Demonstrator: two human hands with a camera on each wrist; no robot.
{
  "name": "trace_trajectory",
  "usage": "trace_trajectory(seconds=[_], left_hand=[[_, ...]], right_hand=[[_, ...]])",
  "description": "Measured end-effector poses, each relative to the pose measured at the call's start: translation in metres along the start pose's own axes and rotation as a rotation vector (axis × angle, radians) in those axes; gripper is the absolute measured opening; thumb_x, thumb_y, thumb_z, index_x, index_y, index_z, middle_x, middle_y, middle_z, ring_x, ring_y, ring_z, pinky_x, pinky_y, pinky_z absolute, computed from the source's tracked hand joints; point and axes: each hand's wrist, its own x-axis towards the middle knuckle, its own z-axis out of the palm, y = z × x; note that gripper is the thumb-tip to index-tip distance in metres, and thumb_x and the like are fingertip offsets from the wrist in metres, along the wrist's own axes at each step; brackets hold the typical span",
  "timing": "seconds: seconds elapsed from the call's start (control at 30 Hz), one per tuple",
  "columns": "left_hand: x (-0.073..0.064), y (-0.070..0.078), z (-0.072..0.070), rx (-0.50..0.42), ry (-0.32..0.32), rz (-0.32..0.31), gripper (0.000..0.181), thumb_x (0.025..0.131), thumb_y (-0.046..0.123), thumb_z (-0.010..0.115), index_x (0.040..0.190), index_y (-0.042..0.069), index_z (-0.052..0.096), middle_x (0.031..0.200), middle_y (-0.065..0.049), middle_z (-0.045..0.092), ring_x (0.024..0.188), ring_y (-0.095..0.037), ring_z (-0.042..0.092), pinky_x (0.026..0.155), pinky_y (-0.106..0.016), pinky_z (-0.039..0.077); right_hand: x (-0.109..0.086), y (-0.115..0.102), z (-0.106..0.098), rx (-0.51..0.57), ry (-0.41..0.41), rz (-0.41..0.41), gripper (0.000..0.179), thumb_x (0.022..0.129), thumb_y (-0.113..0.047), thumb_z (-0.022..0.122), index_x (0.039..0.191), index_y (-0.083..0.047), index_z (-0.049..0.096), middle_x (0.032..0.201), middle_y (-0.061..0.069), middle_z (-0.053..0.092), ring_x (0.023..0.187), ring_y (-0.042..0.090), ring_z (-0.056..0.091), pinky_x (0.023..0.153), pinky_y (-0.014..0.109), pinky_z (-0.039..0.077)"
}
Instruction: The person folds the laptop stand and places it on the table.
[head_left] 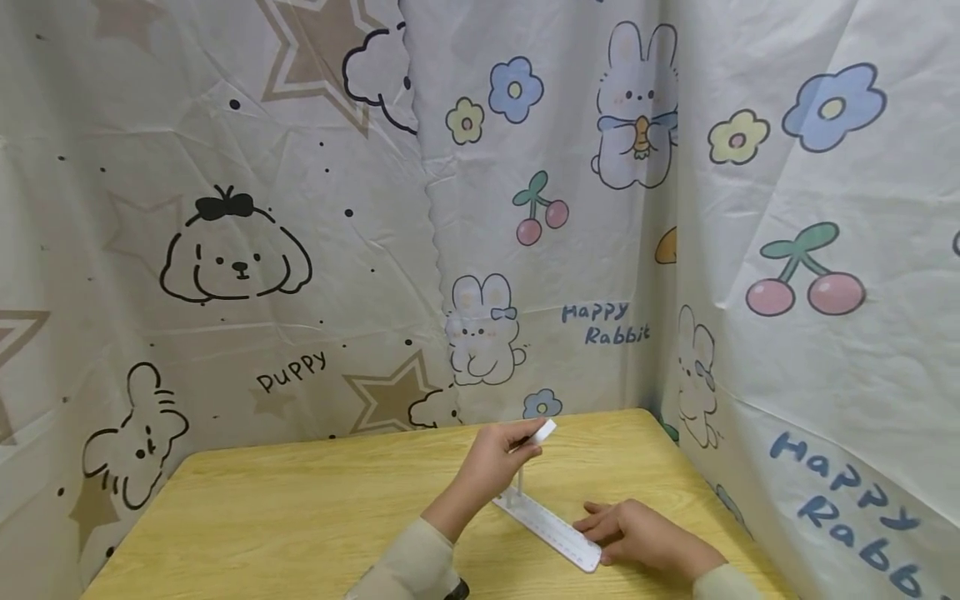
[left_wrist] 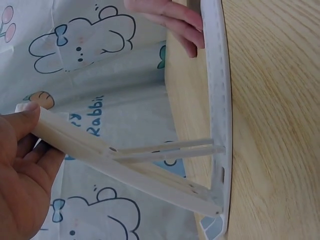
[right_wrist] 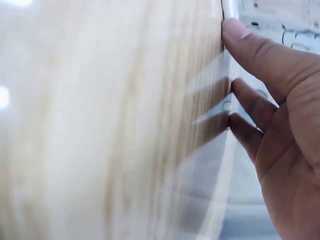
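Note:
A white folding stand (head_left: 551, 533) lies with its slotted base strip along the wooden table. Its upper arm (left_wrist: 125, 170) is hinged near one end of the base and raised at an angle, with a thin strut (left_wrist: 170, 150) between arm and base. My left hand (head_left: 491, 462) pinches the free end of that arm between thumb and fingers, above the table. My right hand (head_left: 637, 533) is low at the other end of the base, thumb (right_wrist: 237, 30) right at the strip's end. The other fingers (right_wrist: 245, 100) of that hand rest on the tabletop beside the strip.
The yellow wood-grain table (head_left: 300, 500) reaches back to a printed curtain (head_left: 360, 275) behind it. Another curtain side (head_left: 817, 358) hangs close along the table's right edge.

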Motion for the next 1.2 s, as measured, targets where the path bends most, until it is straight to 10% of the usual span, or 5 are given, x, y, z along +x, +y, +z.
trace_trajectory(seconds=[0.13,0.37,0.57,1.03,1.2], left_hand=[[0.000,0.001,0.001,-0.012,0.022,0.013,0.043,0.094,0.006,0.072,0.136,0.012,0.066,0.136,-0.007,0.067,0.114,-0.015,0.069,0.087,-0.018,0.058],[0.001,-0.001,-0.005,-0.021,0.034,0.023,0.042,0.095,0.008,0.072,0.135,0.015,0.068,0.133,-0.006,0.069,0.109,-0.014,0.071,0.082,-0.017,0.059],[0.001,-0.006,-0.012,-0.083,0.010,0.013,0.041,0.093,0.007,0.072,0.133,0.017,0.070,0.133,-0.004,0.069,0.109,-0.012,0.070,0.084,-0.019,0.059],[-0.009,-0.012,-0.019,-0.126,-0.020,-0.045,0.036,0.091,0.008,0.076,0.125,0.022,0.074,0.123,-0.001,0.074,0.099,-0.007,0.072,0.080,-0.020,0.060],[-0.014,-0.013,-0.025,-0.168,-0.001,-0.030,0.032,0.088,0.007,0.078,0.119,0.017,0.077,0.117,-0.003,0.076,0.097,-0.009,0.074,0.080,-0.022,0.061]], right_hand=[[0.001,0.005,-0.005,0.018,-0.015,0.005,0.041,0.087,-0.034,0.077,0.126,-0.025,0.074,0.137,-0.009,0.066,0.144,0.043,0.042,0.111,0.021,0.035],[0.009,-0.003,-0.003,-0.004,0.009,0.021,0.037,0.084,-0.034,0.080,0.120,-0.028,0.077,0.131,-0.016,0.068,0.145,0.042,0.042,0.115,0.064,0.035],[0.012,-0.010,0.003,-0.029,0.003,-0.018,0.039,0.083,-0.038,0.080,0.120,-0.025,0.077,0.131,-0.014,0.069,0.144,0.040,0.043,0.116,0.074,0.019],[0.012,-0.016,0.017,-0.050,-0.046,-0.032,0.045,0.084,-0.043,0.078,0.126,-0.027,0.073,0.137,-0.015,0.064,0.145,0.034,0.045,0.116,0.071,0.026],[0.012,-0.023,0.023,-0.039,-0.042,-0.025,0.046,0.083,-0.045,0.079,0.125,-0.026,0.074,0.139,-0.014,0.063,0.144,0.031,0.045,0.119,0.049,0.036]])
